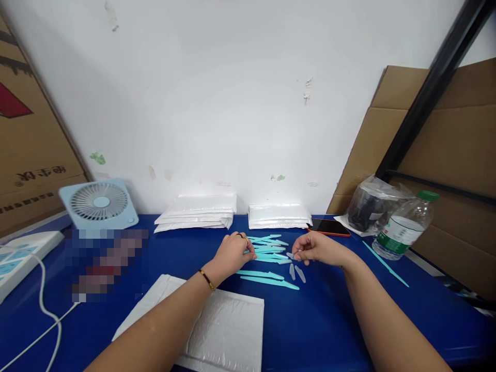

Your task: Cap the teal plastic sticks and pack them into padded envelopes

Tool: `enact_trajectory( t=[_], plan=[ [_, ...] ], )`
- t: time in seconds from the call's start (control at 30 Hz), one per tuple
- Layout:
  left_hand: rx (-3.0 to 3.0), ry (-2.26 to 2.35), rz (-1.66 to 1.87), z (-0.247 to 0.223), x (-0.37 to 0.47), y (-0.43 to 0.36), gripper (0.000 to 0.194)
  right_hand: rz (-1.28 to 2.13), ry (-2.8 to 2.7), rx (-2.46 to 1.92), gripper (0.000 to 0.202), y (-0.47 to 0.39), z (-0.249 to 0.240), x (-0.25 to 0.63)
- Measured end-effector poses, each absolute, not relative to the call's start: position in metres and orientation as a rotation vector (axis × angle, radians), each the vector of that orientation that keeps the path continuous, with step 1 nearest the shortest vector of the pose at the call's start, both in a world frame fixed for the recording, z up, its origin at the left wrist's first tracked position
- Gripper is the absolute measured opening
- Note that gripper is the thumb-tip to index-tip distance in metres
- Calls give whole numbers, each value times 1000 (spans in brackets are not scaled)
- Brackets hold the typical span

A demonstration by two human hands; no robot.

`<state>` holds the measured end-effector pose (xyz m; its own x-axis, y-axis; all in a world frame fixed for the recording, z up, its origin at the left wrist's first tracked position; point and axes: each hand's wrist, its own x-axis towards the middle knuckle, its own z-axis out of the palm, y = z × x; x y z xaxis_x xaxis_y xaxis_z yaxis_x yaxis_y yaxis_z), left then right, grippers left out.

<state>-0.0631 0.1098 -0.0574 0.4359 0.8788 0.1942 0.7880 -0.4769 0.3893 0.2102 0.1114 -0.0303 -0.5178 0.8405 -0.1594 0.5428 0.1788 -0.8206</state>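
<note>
Several turquoise eyebrow razors (271, 249) lie in a loose row on the blue table. My left hand (237, 249) is closed at their left ends, its fingertips pinching the handle of one razor. Opposite it, my right hand (310, 248) pinches a translucent blade cap (290, 255) at the blade end of that razor; whether the cap sits on the blade I cannot tell. Two more loose caps (299, 274) rest just below my right fingers. Nearer to me lie two separate razors (269, 282), roughly parallel.
White padded mailers (228, 330) lie under my left forearm. Two mailer stacks (197, 212) (279, 216) stand against the wall. A phone (329, 226), a bottle (403, 227), a bagged dark item (364, 206) and one razor (385, 263) are on the right. A fan (99, 204) and power strip (27, 258) stand left.
</note>
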Motion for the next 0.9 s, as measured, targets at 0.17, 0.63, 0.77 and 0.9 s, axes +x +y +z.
enact_trajectory(
  t=[0.17, 0.63, 0.77, 0.9],
  plan=[
    [2439, 1446, 537, -56, -62, 108, 19, 1284, -2144, -1296, 34, 111, -31, 208],
    [2491, 1506, 618, -51, -60, 105, 23, 687, -2310, -1227, 24, 116, -38, 196],
    [2549, 1265, 411, -47, -63, 99, 25, 804, -2612, -1083, 17, 112, -34, 203],
    [2485, 1227, 296, -50, -63, 99, 17, 742, -2650, -1067, 10, 112, -42, 196]
  ],
)
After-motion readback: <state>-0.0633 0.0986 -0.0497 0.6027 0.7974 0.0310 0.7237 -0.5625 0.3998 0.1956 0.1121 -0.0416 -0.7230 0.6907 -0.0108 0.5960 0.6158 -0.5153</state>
